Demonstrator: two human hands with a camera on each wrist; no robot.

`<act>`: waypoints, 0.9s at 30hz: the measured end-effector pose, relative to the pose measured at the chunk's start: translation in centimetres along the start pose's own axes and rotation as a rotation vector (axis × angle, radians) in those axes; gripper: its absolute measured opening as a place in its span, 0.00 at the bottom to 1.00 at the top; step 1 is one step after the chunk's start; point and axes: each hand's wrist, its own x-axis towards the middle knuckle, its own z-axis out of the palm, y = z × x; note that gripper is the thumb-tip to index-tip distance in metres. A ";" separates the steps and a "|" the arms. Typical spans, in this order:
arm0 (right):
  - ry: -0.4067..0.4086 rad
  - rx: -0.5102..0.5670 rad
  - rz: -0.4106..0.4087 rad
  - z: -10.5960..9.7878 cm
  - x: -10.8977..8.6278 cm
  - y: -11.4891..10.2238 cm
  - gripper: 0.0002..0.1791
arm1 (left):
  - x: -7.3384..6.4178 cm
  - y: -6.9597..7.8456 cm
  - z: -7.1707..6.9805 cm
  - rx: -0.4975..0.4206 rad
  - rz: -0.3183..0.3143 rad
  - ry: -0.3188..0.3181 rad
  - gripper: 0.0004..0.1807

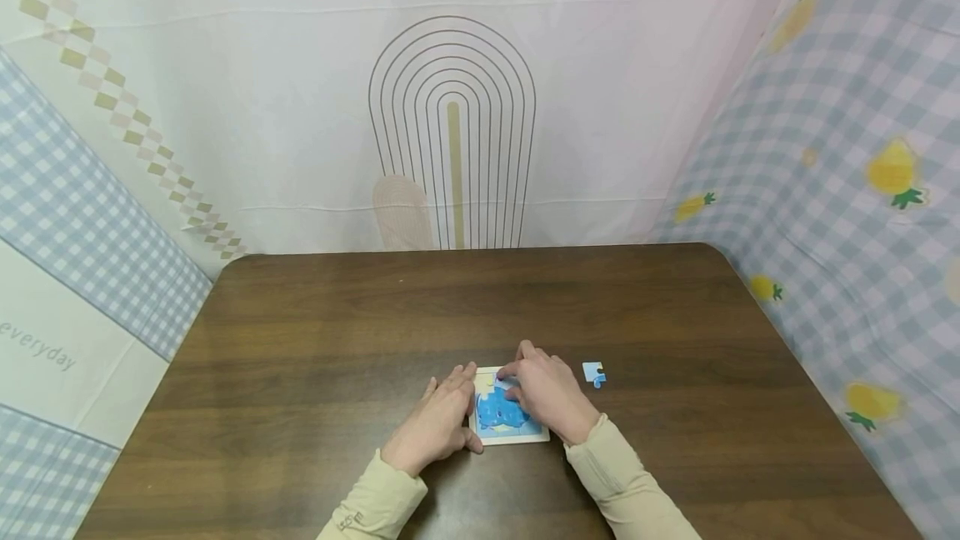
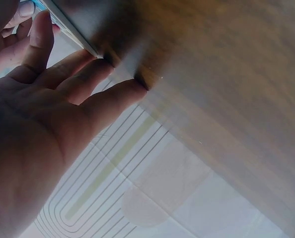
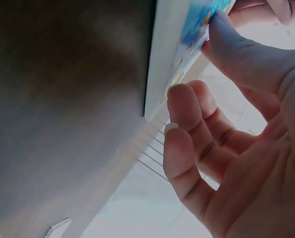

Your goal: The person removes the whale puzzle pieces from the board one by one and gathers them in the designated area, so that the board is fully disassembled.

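A small jigsaw puzzle in a pale tray [image 1: 517, 441] lies on the table, with a blue animal picture [image 1: 498, 413] in it. My left hand [image 1: 438, 422] rests along the tray's left side, its fingers extended against the edge and the thumb near the lower left corner. Over the upper right of the tray, my right hand [image 1: 553, 390] pinches a light puzzle piece [image 1: 507, 384] between thumb and index finger, low over the picture. The other right fingers bend loosely beside the tray rim [image 3: 160, 64] in the right wrist view. My palm hides the picture's right part.
One loose light blue puzzle piece [image 1: 592, 372] lies on the brown wooden table [image 1: 337, 340], right of the tray. Behind the table hangs a patterned cloth [image 1: 300, 123], and a checked cloth [image 1: 825, 215] drapes along the right side.
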 end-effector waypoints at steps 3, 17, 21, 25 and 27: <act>0.012 -0.033 -0.004 0.0 0.1 -0.1 0.12 | 0.1 0.0 0.0 0.003 -0.005 -0.001 0.24; 0.000 -0.057 -0.024 0.6 0.6 -0.1 0.12 | 0.0 0.1 0.1 0.002 -0.018 -0.014 0.23; -0.002 -0.027 -0.013 0.8 0.6 0.0 0.13 | 0.0 0.1 0.1 0.009 -0.016 -0.010 0.23; -0.019 0.014 0.007 0.7 0.8 0.1 0.14 | 0.0 0.1 0.0 0.010 -0.012 -0.004 0.23; -0.031 0.041 0.016 0.6 0.8 0.1 0.14 | 0.0 0.1 0.0 0.010 -0.009 0.000 0.23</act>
